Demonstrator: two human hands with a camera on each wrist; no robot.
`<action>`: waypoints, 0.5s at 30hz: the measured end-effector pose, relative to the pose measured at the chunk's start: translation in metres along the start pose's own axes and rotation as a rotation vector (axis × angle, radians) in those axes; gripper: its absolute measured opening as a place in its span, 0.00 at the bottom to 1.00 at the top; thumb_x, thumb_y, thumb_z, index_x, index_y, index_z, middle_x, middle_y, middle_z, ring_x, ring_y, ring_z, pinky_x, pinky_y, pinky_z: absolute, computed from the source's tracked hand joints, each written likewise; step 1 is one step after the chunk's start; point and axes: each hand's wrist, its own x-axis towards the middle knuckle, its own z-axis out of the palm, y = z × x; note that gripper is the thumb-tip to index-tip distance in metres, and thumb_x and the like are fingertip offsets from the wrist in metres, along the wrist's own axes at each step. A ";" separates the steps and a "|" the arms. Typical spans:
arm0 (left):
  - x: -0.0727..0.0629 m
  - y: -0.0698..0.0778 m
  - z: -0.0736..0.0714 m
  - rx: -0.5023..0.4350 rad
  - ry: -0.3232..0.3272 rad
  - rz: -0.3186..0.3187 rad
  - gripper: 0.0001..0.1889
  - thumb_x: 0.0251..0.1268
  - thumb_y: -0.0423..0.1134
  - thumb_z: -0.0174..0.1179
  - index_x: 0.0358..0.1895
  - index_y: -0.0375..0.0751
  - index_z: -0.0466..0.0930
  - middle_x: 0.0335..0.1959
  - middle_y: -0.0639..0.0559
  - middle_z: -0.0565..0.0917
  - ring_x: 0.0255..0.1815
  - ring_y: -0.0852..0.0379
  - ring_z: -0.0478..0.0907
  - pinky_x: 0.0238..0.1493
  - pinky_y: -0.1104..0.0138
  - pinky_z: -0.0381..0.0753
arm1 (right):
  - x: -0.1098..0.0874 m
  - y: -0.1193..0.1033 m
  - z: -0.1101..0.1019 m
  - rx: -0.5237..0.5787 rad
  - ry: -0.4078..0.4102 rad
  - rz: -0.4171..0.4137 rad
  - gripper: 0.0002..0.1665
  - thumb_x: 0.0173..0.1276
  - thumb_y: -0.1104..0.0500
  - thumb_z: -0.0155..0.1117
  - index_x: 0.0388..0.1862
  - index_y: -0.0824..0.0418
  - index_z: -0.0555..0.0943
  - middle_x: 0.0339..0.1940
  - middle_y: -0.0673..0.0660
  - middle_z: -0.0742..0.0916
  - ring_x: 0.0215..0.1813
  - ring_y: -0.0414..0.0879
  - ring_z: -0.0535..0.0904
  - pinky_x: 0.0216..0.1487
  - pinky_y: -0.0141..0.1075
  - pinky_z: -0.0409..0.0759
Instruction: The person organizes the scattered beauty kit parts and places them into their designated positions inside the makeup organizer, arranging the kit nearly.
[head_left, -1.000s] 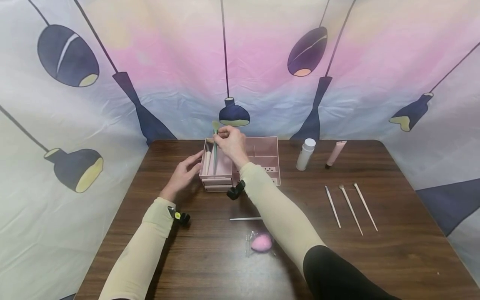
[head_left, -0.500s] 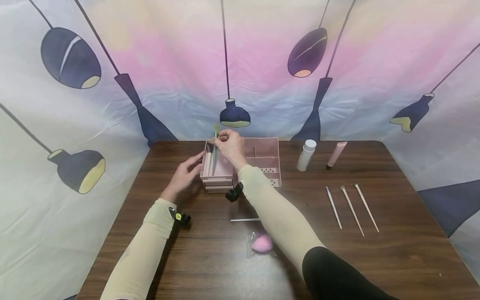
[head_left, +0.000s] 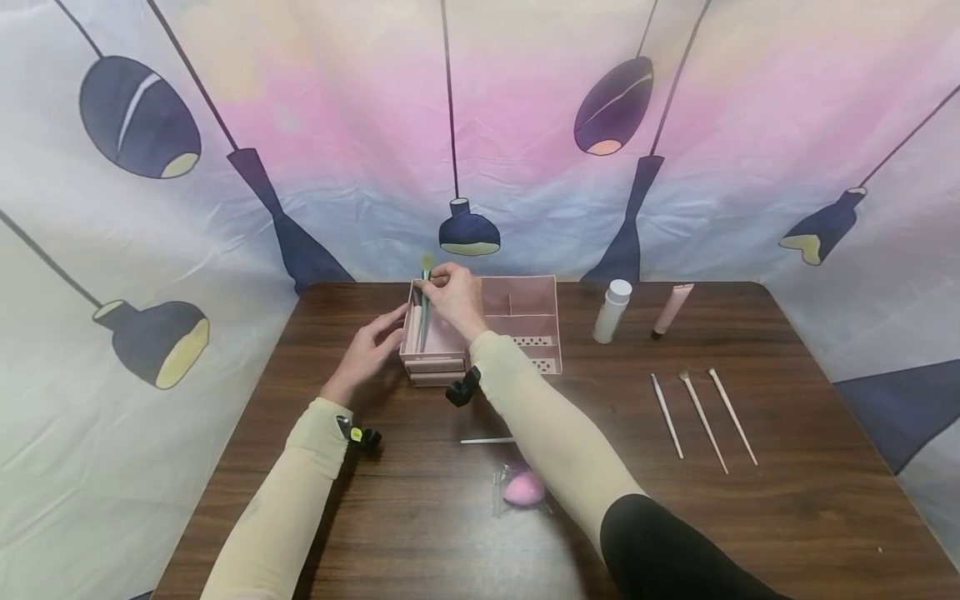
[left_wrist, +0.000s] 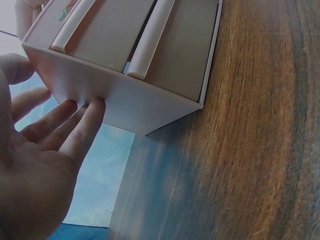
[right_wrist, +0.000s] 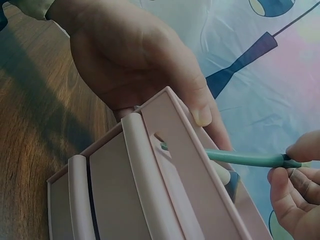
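My right hand (head_left: 456, 298) pinches a green-handled makeup brush (head_left: 425, 323) near its bristle end, with thumb and fingers at the dark ferrule. The handle points down into the left top compartment of a pink organizer (head_left: 433, 358), beside a white-handled brush (head_left: 416, 327). In the right wrist view, the green handle's tip (right_wrist: 164, 146) shows through an oval hole in the organizer's front wall. My left hand (head_left: 365, 352) touches the organizer's left side; in the left wrist view its straight fingertips (left_wrist: 95, 107) rest against that wall.
The organizer's right section (head_left: 534, 300) has divided compartments. A white bottle (head_left: 613, 312) and a pink tube (head_left: 671, 311) stand to the right, above three slim brushes (head_left: 702, 421) on the table. Nearer lie another thin brush (head_left: 486, 441) and a wrapped pink makeup sponge (head_left: 523, 488).
My right hand has moved left and slightly down with the green brush, which now stands closer to the white-handled brush. My left hand has stayed at the organizer's side.
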 end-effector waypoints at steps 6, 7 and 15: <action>-0.002 0.002 -0.001 0.016 -0.001 0.005 0.26 0.75 0.33 0.50 0.72 0.33 0.62 0.70 0.32 0.67 0.69 0.35 0.66 0.69 0.46 0.66 | 0.000 -0.001 0.001 0.010 -0.003 0.001 0.16 0.62 0.51 0.72 0.45 0.58 0.85 0.39 0.52 0.90 0.39 0.44 0.86 0.42 0.33 0.83; -0.002 0.002 -0.001 0.016 -0.001 0.005 0.26 0.75 0.33 0.50 0.72 0.33 0.62 0.70 0.32 0.67 0.69 0.35 0.65 0.69 0.46 0.66 | 0.000 -0.001 0.001 0.012 -0.003 0.002 0.16 0.61 0.51 0.72 0.45 0.58 0.85 0.39 0.52 0.90 0.40 0.44 0.86 0.42 0.33 0.83; -0.002 0.001 -0.001 0.029 0.006 0.020 0.25 0.74 0.32 0.51 0.72 0.32 0.63 0.70 0.32 0.67 0.69 0.35 0.65 0.71 0.46 0.64 | 0.003 0.003 0.002 -0.020 -0.013 0.018 0.20 0.63 0.47 0.70 0.49 0.56 0.85 0.42 0.51 0.90 0.44 0.44 0.85 0.47 0.34 0.83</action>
